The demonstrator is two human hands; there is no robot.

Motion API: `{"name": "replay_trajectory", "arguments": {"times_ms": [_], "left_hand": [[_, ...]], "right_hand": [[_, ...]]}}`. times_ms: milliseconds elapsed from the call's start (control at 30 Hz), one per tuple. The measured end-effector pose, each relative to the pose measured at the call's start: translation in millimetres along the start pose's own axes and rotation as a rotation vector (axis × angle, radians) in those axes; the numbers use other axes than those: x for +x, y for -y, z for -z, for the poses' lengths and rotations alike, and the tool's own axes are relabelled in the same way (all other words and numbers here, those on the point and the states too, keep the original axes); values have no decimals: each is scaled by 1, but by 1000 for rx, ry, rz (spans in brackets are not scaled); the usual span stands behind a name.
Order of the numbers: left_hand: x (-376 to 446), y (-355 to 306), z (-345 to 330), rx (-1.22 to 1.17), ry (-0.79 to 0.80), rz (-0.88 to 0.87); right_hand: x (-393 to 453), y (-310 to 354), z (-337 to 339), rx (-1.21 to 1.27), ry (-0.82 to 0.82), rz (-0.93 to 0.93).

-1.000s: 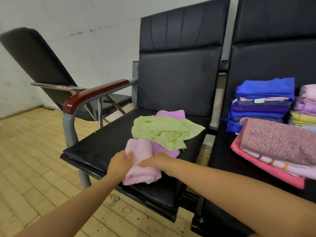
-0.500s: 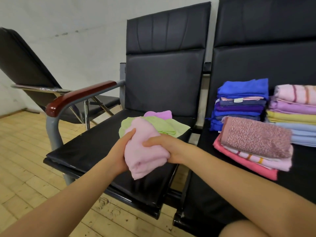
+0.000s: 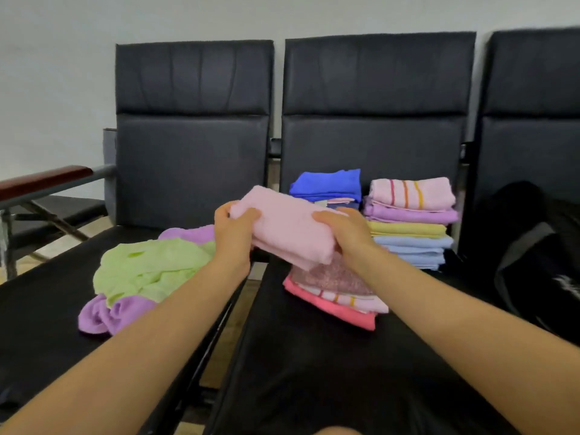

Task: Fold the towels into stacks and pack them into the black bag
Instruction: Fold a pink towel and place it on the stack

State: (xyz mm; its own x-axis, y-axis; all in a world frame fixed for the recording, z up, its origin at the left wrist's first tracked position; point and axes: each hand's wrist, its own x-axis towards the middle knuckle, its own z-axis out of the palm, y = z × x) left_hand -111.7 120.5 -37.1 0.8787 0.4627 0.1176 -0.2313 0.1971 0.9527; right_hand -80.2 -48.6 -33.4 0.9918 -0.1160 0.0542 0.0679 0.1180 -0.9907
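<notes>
Pink towel (image 3: 290,227), moved right above the near stack (image 3: 332,293), gripped by both hands.

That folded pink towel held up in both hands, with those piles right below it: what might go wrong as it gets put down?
1. The pink towel is gripped only at its ends by the left hand and right hand; its layers may sag open.
2. The front stack under it already sits askew, so added weight might tip it.
3. The loose green towel lies close to the left forearm and could get dragged.
</notes>
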Motion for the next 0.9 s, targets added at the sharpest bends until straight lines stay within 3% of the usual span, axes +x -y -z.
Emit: {"name": "replay_trajectory", "arguments": {"times_ms": [133, 200, 333, 467, 700, 800, 900], "left_hand": [[2, 29, -61, 325, 189, -64], [3, 50, -76, 562, 259, -135], [7, 79, -80, 950, 232, -142], [4, 83, -74, 876, 242, -117], [13, 73, -52, 721, 265, -237], [16, 63, -40, 681, 214, -259], [19, 51, -15, 649, 120, -260]], "right_hand": [[36, 16, 72, -324, -143, 162], [50, 4, 94, -522, -117, 179], [65, -40, 109, -871, 11, 97], [69, -57, 111, -928, -28, 56], [43, -27, 107, -1221, -258, 451], [26, -12, 88, -1063, -262, 573], [10, -3, 60, -908, -113, 666]]}}
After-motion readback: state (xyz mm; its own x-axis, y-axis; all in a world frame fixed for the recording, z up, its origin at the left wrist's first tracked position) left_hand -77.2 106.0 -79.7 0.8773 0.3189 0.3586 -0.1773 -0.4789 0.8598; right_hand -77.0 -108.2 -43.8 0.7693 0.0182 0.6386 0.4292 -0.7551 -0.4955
